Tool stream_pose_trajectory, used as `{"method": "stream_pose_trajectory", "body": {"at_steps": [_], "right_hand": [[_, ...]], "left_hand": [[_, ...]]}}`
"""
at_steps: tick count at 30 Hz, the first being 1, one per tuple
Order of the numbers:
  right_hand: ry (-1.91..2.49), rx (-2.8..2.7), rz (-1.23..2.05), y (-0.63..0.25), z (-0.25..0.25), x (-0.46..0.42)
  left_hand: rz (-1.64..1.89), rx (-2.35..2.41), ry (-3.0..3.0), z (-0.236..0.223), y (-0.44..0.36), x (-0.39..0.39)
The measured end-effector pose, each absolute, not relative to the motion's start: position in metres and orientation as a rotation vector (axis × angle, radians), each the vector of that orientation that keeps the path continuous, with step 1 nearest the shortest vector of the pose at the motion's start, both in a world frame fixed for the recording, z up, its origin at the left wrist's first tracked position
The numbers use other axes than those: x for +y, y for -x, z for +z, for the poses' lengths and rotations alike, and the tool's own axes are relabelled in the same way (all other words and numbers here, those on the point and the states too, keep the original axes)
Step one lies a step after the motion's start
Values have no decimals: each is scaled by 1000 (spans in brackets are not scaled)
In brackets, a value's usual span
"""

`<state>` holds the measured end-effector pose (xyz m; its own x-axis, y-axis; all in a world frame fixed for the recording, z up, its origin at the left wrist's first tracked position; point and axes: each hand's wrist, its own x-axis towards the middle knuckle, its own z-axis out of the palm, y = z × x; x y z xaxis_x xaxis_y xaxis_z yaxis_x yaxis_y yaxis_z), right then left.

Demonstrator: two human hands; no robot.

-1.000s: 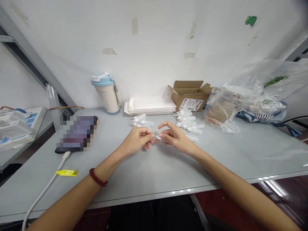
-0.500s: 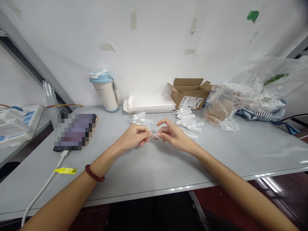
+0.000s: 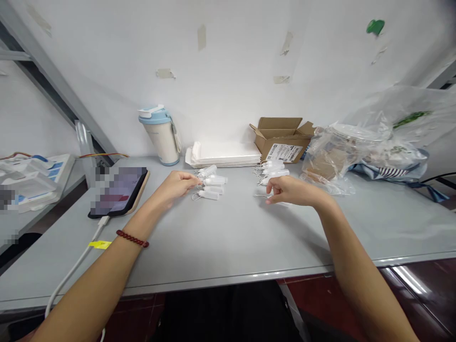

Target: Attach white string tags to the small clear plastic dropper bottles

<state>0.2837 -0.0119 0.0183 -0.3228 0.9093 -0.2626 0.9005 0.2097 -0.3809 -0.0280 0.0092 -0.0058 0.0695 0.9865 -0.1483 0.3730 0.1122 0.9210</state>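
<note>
Two groups of small translucent plastic bottles with white caps and thin cord loops lie on the grey table. At the left group, my left hand pinches with thumb and forefinger at the cap end of a small plastic bottle. Another bottle lies just in front, its loop toward the hand. My right hand hovers low over the near side of the right group, thumb and forefinger curled and apart. Beside its fingertips is a white cord loop; the bottle below is mostly hidden by the hand.
Behind the bottles lie a stack of flat white boxes and an open cardboard box. A cream tumbler with a blue lid stands to their left. A phone with a charging cable is left; a clear plastic bag is right.
My hands have parted from the middle, where they held a small white piece together. The left went to the left bottles, the right to the right ones. The view shifted slightly.
</note>
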Motion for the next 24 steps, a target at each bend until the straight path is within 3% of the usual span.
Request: {"method": "stream_pose_trajectory", "body": {"at_steps": [17, 24], "right_hand": [[2239, -2432, 710, -287, 21, -13], [1835, -2478, 530, -270, 12, -16]], "left_hand": [[1043, 1539, -1212, 0, 17, 3], [996, 1374, -1312, 2, 10, -5]]}}
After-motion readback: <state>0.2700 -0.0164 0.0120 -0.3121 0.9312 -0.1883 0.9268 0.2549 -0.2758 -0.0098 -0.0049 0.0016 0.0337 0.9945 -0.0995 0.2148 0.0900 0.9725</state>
